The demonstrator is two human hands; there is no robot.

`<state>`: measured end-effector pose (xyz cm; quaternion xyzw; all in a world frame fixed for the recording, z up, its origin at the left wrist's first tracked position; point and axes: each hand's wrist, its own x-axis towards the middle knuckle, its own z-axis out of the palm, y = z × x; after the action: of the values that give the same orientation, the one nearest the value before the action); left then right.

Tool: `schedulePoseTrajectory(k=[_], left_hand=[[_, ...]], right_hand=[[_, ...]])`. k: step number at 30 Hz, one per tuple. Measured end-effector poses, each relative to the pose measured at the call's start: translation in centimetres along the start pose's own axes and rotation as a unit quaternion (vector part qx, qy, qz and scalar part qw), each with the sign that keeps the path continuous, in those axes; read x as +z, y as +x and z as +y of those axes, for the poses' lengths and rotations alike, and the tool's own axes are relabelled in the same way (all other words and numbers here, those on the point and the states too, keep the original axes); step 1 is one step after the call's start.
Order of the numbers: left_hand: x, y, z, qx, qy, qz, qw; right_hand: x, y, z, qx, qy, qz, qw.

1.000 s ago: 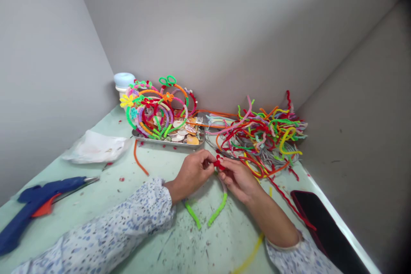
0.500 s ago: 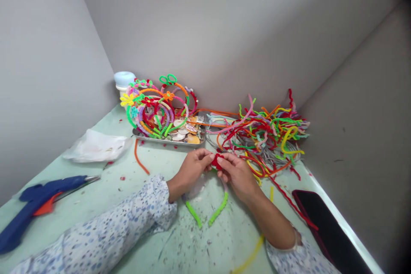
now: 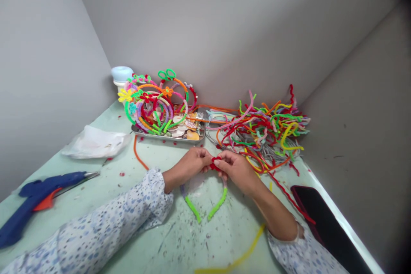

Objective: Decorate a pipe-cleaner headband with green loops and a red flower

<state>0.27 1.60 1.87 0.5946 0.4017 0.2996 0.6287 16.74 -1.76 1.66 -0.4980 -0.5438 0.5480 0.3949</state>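
Between my two hands is a small red pipe-cleaner piece (image 3: 216, 162), pinched at its sides; its exact shape is partly covered by my fingers. My left hand (image 3: 193, 163) closes on it from the left, thumb against the fingertips. From the right, my right hand (image 3: 236, 171) grips it with thumb and fingers. Just below, a headband (image 3: 219, 206) wrapped in fuzzy pipe cleaner shows its bright green ends and lilac parts; its top is hidden behind my hands, so I cannot tell whether the red piece is joined to it.
A metal tray (image 3: 167, 138) holds shells and several decorated headbands (image 3: 150, 107). Right of it lies a tangled heap of pipe cleaners (image 3: 266, 130). A blue glue gun (image 3: 41, 197), a plastic bag (image 3: 96, 143), a phone (image 3: 324, 218) and a yellow strip (image 3: 247, 254) lie around my arms.
The whole view has shifted slightly. Both hands keep their pinch on the red piece, with small changes in finger position, and the headband stays below them.
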Motion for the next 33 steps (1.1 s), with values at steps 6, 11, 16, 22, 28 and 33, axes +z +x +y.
schedulePoseTrajectory(k=[6,11,16,22,28,33], left_hand=[[0.4,0.0,0.2,0.01,-0.068,-0.006,0.998],[0.5,0.2,-0.4,0.018,-0.044,0.017,0.999],[0.6,0.1,-0.4,0.006,-0.039,0.037,0.999],[0.8,0.0,-0.3,0.023,-0.026,0.052,0.998],[1.3,-0.4,-0.1,0.037,-0.027,0.075,0.996],[1.2,-0.2,0.0,0.041,-0.056,0.072,0.995]], right_hand=[[-0.6,0.4,0.2,0.021,0.121,0.011,0.992],[-0.1,0.4,0.5,0.031,0.13,0.027,0.991],[0.3,0.2,0.4,-0.002,0.065,0.05,0.997],[1.2,0.0,0.1,-0.039,-0.013,0.123,0.992],[1.9,0.1,0.7,-0.01,0.026,0.134,0.991],[0.8,0.4,0.0,0.03,0.144,0.059,0.987]])
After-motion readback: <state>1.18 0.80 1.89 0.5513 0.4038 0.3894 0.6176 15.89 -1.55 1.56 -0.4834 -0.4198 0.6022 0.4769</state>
